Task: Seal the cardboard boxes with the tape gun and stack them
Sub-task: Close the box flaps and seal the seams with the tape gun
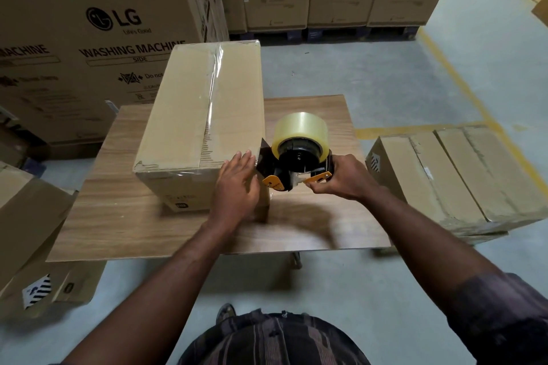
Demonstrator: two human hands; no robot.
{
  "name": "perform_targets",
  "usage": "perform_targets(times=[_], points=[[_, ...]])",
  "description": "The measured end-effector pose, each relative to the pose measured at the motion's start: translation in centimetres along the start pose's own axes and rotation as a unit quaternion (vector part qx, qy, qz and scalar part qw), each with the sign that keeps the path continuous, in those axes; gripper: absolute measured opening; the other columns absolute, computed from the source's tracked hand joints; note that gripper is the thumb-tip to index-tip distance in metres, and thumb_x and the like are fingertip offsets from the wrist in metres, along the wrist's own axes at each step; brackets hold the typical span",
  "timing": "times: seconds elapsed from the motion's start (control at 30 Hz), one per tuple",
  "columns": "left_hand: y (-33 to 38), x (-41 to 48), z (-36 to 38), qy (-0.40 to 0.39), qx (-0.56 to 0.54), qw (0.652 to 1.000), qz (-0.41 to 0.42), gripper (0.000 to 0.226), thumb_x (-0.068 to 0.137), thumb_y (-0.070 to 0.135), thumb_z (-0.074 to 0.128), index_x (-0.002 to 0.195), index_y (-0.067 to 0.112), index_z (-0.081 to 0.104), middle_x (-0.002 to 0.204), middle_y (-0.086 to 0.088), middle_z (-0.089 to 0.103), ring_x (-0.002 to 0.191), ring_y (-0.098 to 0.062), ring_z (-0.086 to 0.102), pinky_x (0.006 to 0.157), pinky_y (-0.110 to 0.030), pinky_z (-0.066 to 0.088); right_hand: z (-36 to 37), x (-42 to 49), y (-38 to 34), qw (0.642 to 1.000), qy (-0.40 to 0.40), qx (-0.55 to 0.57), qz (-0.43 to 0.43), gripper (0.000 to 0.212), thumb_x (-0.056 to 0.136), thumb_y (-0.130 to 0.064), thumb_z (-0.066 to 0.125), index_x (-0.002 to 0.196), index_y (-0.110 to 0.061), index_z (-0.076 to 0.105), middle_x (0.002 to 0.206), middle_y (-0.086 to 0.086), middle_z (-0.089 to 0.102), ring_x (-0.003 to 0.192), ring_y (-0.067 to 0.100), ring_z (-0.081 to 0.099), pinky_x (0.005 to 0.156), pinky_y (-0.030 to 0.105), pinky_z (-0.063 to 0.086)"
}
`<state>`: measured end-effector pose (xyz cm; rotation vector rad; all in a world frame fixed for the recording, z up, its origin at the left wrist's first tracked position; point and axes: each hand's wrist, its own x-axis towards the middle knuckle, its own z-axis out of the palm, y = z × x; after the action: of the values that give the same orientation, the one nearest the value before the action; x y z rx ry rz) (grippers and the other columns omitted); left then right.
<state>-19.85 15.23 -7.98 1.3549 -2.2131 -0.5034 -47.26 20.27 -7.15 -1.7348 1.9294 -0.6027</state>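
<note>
Wooden table bears box; left fingers flat against it, right fingers gripping tape gun.

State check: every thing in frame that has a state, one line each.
box on table: closed, clear tape along top seam
tape gun: roll loaded, at box's near right corner
left hand: open, fingers against box
right hand: grips tape gun
boxes at right: closed, taped
</note>
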Motion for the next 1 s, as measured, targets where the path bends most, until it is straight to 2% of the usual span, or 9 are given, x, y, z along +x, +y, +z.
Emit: perform_targets(times=[0.17, 0.27, 0.5, 0.63, 0.7, 0.77, 0.87, 0.93, 1.0], points=[[0.0, 0.0, 0.2, 0.004, -0.018, 1.0, -0.012, 0.058, 0.089, 0.025, 0.046, 0.145, 0.01, 0.051, 0.153, -0.001, 0.046, 0.148, -0.02, 0.033, 0.124, -0.034, 0.013, -0.4, 0.0, -0.8, 0.999, -0.003, -0.034, 0.006, 0.038, 0.065, -0.064, 0.076, 0.087, -0.034, 0.072, 0.074, -0.014, 0.073, 0.071, 0.007, 0.067, 0.066, 0.034, 0.058], [-0.1, 0.0, 0.5, 0.013, -0.028, 0.999, -0.01, 0.054, 0.088, 0.023, 0.046, 0.139, 0.009, 0.059, 0.152, -0.001, 0.048, 0.147, -0.02, 0.034, 0.124, -0.031, 0.011, -1.1, 0.1, -1.4, 0.998, -0.021, -0.051, 0.025, 0.045, 0.062, -0.069, 0.073, 0.082, -0.029, 0.07, 0.071, -0.01, 0.071, 0.067, 0.01, 0.065, 0.061, 0.035, 0.056], [-0.1, 0.0, 0.7, 0.03, -0.025, 0.999, -0.005, 0.052, 0.091, 0.023, 0.05, 0.139, 0.006, 0.057, 0.149, -0.006, 0.051, 0.144, -0.024, 0.039, 0.121, -0.034, 0.015, -0.2, -0.9, -0.8, 0.997, -0.04, 0.008, 0.071, 0.042, 0.07, -0.061, 0.08, 0.08, -0.022, 0.069, 0.071, -0.005, 0.07, 0.069, 0.014, 0.064, 0.057, 0.031, 0.046], [-0.2, 0.0, 0.8, 0.038, -0.019, 0.999, 0.0, 0.051, 0.091, 0.027, 0.052, 0.139, 0.009, 0.058, 0.148, -0.005, 0.052, 0.144, -0.023, 0.04, 0.122, -0.036, 0.018, 1.4, -2.5, 1.7, 0.991, -0.036, 0.033, 0.122, 0.047, 0.066, -0.066, 0.077, 0.078, -0.021, 0.069, 0.072, -0.005, 0.071, 0.07, 0.014, 0.067, 0.059, 0.034, 0.048], [-0.2, -0.1, 1.0, 0.044, -0.017, 0.999, 0.002, 0.051, 0.092, 0.028, 0.054, 0.139, 0.009, 0.058, 0.148, -0.006, 0.053, 0.143, -0.023, 0.041, 0.122, -0.038, 0.02, 2.4, -3.2, 3.0, 0.986, -0.033, 0.041, 0.158, 0.044, 0.068, -0.065, 0.078, 0.08, -0.024, 0.07, 0.073, -0.007, 0.071, 0.07, 0.013, 0.067, 0.055, 0.031, 0.047], [-0.2, -0.1, 1.2, 0.06, -0.026, 0.998, -0.002, 0.05, 0.092, 0.029, 0.057, 0.137, 0.01, 0.06, 0.146, -0.005, 0.055, 0.142, -0.022, 0.043, 0.122, -0.041, 0.023, 3.8, -3.6, 4.1, 0.977, -0.019, 0.073, 0.199, 0.048, 0.067, -0.068, 0.077, 0.076, -0.021, 0.071, 0.069, -0.004, 0.071, 0.066, 0.014, 0.067, 0.053, 0.032, 0.05], [-0.4, -0.1, 1.6, 0.088, -0.033, 0.995, -0.009, 0.048, 0.09, 0.033, 0.063, 0.133, 0.012, 0.064, 0.142, -0.003, 0.059, 0.14, -0.021, 0.046, 0.12, -0.045, 0.029, 5.8, -3.3, 4.6, 0.952, 0.014, 0.159, 0.262, 0.06, 0.069, -0.069, 0.078, 0.07, -0.009, 0.069, 0.062, 0.005, 0.071, 0.053, 0.018, 0.066, 0.055, 0.037, 0.056], [-0.5, -0.1, 2.1, 0.103, -0.023, 0.994, -0.007, 0.046, 0.088, 0.034, 0.068, 0.129, 0.012, 0.066, 0.14, -0.003, 0.06, 0.138, -0.022, 0.048, 0.119, -0.044, 0.031, 6.9, -2.7, 4.3, 0.919, 0.032, 0.242, 0.309, 0.057, 0.074, -0.062, 0.081, 0.076, -0.007, 0.071, 0.067, 0.009, 0.073, 0.053, 0.019, 0.064, 0.054, 0.035, 0.052], [-0.4, 0.0, 2.3, 0.111, -0.005, 0.994, -0.003, 0.046, 0.085, 0.034, 0.073, 0.124, 0.012, 0.064, 0.139, -0.004, 0.06, 0.135, -0.024, 0.049, 0.118, -0.042, 0.03, 8.1, -1.8, 4.4, 0.882, 0.05, 0.306, 0.355, 0.053, 0.072, -0.064, 0.082, 0.075, -0.013, 0.068, 0.069, 0.008, 0.071, 0.058, 0.021, 0.063, 0.058, 0.034, 0.049]])
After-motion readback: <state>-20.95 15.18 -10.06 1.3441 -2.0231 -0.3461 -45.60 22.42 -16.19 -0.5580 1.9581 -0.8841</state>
